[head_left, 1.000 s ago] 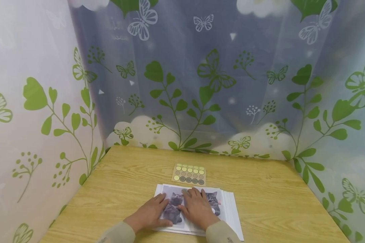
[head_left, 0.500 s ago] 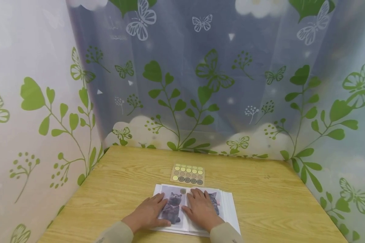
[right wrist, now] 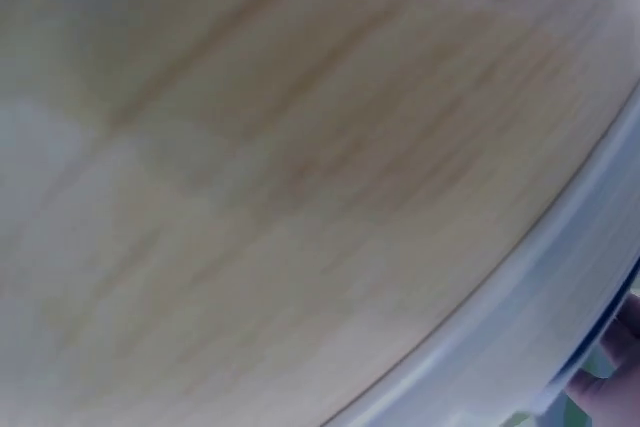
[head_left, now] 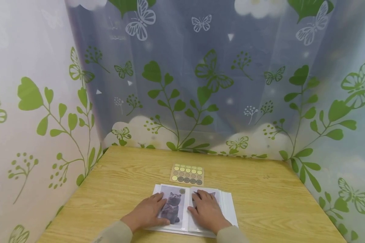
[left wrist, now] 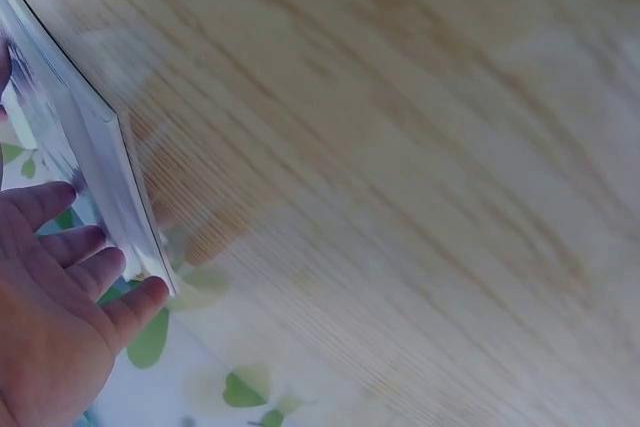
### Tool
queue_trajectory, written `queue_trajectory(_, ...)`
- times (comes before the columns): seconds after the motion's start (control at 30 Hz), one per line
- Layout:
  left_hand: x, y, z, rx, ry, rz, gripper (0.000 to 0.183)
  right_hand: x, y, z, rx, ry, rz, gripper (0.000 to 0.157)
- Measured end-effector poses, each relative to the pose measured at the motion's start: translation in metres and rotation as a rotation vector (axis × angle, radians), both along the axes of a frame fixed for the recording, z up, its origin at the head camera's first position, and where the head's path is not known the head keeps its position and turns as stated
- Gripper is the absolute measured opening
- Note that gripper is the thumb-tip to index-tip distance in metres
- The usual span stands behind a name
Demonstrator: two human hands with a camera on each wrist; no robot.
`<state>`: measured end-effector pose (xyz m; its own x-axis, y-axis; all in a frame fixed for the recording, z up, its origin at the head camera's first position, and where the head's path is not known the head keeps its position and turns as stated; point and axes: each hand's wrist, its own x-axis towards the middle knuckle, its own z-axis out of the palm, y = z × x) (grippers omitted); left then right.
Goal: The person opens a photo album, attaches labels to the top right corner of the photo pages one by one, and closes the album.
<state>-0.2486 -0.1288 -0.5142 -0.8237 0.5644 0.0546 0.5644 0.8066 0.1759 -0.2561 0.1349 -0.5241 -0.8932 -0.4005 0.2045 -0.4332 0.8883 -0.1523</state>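
A white photo album (head_left: 229, 210) lies spread out on the table; its edge (left wrist: 125, 172) also shows in the left wrist view. Its left page bears a photo of a grey cat (head_left: 171, 210), with a round dark sticker (head_left: 182, 191) at the upper right corner. My left hand (head_left: 147, 212) rests on that page's outer side, fingers extended. My right hand (head_left: 209, 211) lies flat over the right-hand page, covering most of a cat photo (head_left: 213, 194). In the right wrist view, only part of the right hand (right wrist: 612, 377) shows past the album's edge.
Just beyond the album lies a tan sheet (head_left: 187, 173) with rows of round yellow, tan and dark stickers. The wood-grain table (head_left: 270, 199) reaches back to a patterned curtain (head_left: 182, 84), and similar curtains stand at both sides.
The right hand has slid from the album's middle to the right, uncovering the round sticker and the left cat photo. The left hand stays in place on the album.
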Motion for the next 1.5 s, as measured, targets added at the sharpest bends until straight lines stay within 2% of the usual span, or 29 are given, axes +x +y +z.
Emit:
queue_trajectory(0.5, -0.008, -0.004, 0.002, 0.015, 0.106, 0.014, 0.053, 0.005, 0.021, 0.004, -0.087, -0.093, -0.112, 0.058)
queue_trajectory(0.73, -0.014, -0.003, 0.001, 0.03, 0.119, 0.047, 0.043, 0.009, 0.024, 0.006, -0.124, -0.086, -0.121, 0.058)
queue_trajectory(1.03, -0.019, -0.003, 0.001, 0.044, 0.133, 0.037, 0.038, 0.012, 0.033, 0.005, -0.146, -0.076, -0.154, 0.056)
queue_trajectory(1.2, -0.022, 0.001, 0.004, 0.06, 0.115, 0.097, 0.038, 0.014, 0.04, 0.005, -0.183, -0.022, -0.136, 0.05)
queue_trajectory(1.33, -0.026, 0.003, 0.007, 0.1, 0.083, 0.166, 0.038, 0.013, 0.045, 0.005, -0.214, -0.033, -0.162, 0.05)
queue_trajectory(1.5, -0.033, 0.005, 0.012, 0.16, 0.067, 0.211, 0.038, 0.013, 0.049, 0.005, -0.252, -0.052, -0.196, 0.051)
